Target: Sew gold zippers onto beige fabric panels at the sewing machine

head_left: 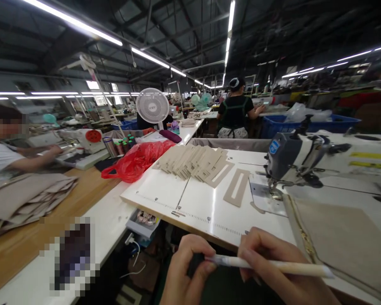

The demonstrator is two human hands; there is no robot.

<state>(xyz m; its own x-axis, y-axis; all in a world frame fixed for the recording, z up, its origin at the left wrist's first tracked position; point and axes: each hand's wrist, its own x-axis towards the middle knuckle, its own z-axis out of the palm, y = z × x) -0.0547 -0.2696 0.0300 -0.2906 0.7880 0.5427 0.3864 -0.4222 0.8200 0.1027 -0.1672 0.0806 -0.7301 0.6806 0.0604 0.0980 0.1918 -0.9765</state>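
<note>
A white pen with a clear front part lies level across both my hands, just off the table's front edge. My left hand pinches its left end between thumb and finger, covering the tip. Around the barrel, the fingers of my right hand are closed. Beyond them on the white sewing table is a fanned pile of beige fabric pieces with slots cut in them. One slotted piece lies apart, nearer the machine. To the right rests a beige fabric panel with a gold zipper along its side.
A sewing machine stands at right. A red plastic bag, thread spools and a white fan are at left and back. Stacked fabric lies far left near a seated co-worker; another person works ahead.
</note>
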